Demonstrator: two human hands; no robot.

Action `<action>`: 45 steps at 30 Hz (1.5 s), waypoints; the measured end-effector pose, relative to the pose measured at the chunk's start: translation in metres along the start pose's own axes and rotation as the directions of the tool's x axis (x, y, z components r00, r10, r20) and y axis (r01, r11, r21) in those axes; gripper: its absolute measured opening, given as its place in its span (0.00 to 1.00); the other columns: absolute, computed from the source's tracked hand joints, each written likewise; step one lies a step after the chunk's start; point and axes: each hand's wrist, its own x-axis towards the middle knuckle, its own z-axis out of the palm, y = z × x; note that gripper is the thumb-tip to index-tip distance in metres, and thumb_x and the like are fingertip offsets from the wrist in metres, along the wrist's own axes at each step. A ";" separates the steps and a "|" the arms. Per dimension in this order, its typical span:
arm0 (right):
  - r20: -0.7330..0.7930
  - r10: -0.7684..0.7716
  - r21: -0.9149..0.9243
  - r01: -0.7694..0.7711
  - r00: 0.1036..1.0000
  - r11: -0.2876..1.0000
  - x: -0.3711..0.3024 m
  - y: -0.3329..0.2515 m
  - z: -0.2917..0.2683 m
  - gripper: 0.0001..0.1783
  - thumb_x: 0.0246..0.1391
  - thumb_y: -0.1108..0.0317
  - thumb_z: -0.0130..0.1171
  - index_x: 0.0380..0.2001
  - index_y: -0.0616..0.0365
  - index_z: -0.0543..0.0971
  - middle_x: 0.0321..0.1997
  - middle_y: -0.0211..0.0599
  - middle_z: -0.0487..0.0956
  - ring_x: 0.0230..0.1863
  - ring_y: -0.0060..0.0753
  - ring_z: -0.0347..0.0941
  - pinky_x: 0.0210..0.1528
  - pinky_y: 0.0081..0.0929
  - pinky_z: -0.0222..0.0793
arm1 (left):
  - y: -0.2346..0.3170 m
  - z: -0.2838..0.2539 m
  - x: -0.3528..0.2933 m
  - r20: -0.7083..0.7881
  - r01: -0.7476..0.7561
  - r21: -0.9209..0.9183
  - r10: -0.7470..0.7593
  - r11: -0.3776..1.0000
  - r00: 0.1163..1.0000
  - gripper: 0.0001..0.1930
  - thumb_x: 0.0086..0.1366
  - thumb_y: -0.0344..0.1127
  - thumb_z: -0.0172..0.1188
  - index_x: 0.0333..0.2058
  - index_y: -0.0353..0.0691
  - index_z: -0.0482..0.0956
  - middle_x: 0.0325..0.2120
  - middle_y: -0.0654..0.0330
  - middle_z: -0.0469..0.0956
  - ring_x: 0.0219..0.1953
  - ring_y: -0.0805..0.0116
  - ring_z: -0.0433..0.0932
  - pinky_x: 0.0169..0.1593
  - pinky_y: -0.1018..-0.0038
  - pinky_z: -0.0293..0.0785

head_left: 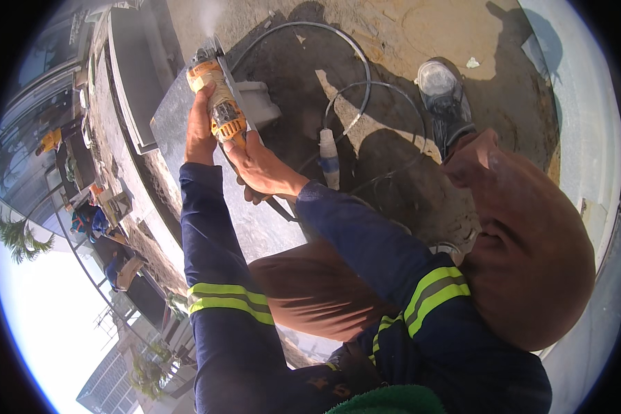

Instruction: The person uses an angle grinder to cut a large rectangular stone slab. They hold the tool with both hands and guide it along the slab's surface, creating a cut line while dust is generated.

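As the picture looks down over the person's own body, the nearest thing is a green cloth (393, 400) at the lower edge. Above it, the dark blue sleeves with yellow reflective bands reach to the upper left, and the bent knee in brown trousers (531, 255) fills the right side.

Both hands are closed on one orange power tool (222, 103), which lies in the upper left of the frame. The left hand (200, 130) wraps its front body, near the beige tape; the right hand (265, 168) is curled around the rear part, so neither grip stands open. A pale slab (269, 224) lies under the hands. Right of them a grey cable (368, 76) makes loops, with a white and blue connector (329, 157) near the centre, and a dusty shoe (443, 93) stands on the sandy ground (407, 34).

Dust (210, 17) rises beyond the tool's front end, so I judge that cutting or grinding is in hand, although the contact point is hidden. The next move seems to call for a firm two-handed hold, with the cable away from the working end.

Farther, at the left, are co-workers (122, 270) and a palm tree (22, 238).
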 end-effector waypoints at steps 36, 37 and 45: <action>0.403 0.309 0.899 -0.309 0.861 -0.312 0.015 -0.011 0.069 0.22 0.78 0.46 0.37 0.44 0.55 0.67 0.25 0.32 0.74 0.14 0.28 0.74 0.15 0.30 0.70 | -0.001 -0.015 0.020 0.004 -0.004 0.089 0.004 0.996 1.000 0.26 0.71 0.51 0.61 0.55 0.35 0.73 0.35 0.54 0.82 0.33 0.61 0.85 0.39 0.63 0.86; 0.385 0.299 0.904 -0.291 0.873 -0.314 0.016 -0.011 0.074 0.23 0.78 0.45 0.37 0.44 0.54 0.67 0.25 0.31 0.74 0.13 0.27 0.74 0.14 0.30 0.70 | 0.000 -0.012 0.019 0.008 -0.013 0.089 0.012 0.996 1.000 0.26 0.71 0.51 0.61 0.55 0.35 0.73 0.36 0.54 0.82 0.33 0.61 0.85 0.39 0.63 0.86; 0.201 -0.062 0.031 0.056 0.978 0.998 0.014 -0.004 0.031 0.19 0.69 0.53 0.51 0.46 0.58 0.79 0.34 0.33 0.74 0.37 0.29 0.72 0.35 0.39 0.67 | 0.000 -0.010 0.007 -0.005 -0.025 0.074 0.025 0.997 1.000 0.25 0.71 0.50 0.61 0.55 0.35 0.73 0.36 0.54 0.82 0.33 0.61 0.85 0.39 0.62 0.86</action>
